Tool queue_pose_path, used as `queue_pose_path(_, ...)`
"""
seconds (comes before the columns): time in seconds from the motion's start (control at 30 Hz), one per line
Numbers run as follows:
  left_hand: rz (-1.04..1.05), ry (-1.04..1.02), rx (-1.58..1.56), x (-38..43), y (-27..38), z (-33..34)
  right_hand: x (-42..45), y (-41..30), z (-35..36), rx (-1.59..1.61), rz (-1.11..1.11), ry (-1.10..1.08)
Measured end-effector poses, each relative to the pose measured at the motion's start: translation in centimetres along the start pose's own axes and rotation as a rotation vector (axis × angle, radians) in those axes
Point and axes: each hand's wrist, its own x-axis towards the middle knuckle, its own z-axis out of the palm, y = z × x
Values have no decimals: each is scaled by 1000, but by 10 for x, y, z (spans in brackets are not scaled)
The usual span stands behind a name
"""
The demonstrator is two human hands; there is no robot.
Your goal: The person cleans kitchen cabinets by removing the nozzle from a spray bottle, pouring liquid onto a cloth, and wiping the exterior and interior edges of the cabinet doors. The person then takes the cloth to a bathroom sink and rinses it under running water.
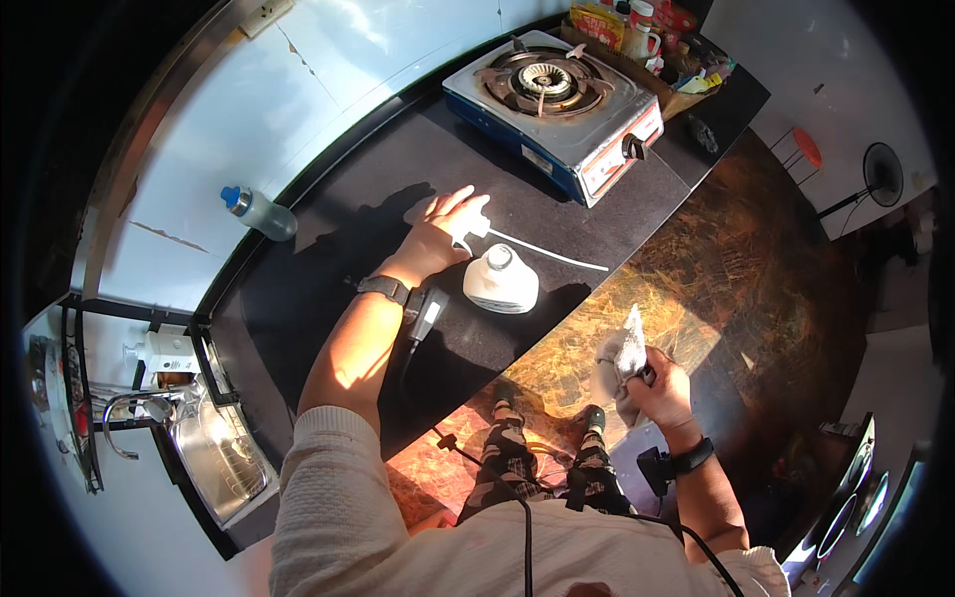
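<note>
My left hand (440,231) is low over the dark countertop, its thumb and fingers around a white trigger spray head (477,222). A thin white dip tube (548,248) runs from the head towards the counter's front edge. Just beside it stands an uncapped white plastic bottle (500,280), its round neck facing up. Past the counter edge, above the floor, my right hand (662,388) grips a bunched whitish cloth (632,351), part of which sticks up to a point.
A single-burner gas stove (552,97) stands on the countertop (373,194). Behind it is a cardboard box (675,101) of condiments. A blue-capped bottle (261,214) stands by the wall. Near my left wrist lies a black adapter (429,313) with a cable. The sink (224,455) is at left.
</note>
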Motion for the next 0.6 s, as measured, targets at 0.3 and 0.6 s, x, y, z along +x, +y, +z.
queue_pose_path(0.3, -177, -142, -436, -13, -51, 3, 61, -90, -14, -231, -469, 389)
queue_pose_path(0.6, -227, 203, -445, -171, -67, -130, 130, -123, 10, -414, -433, 76)
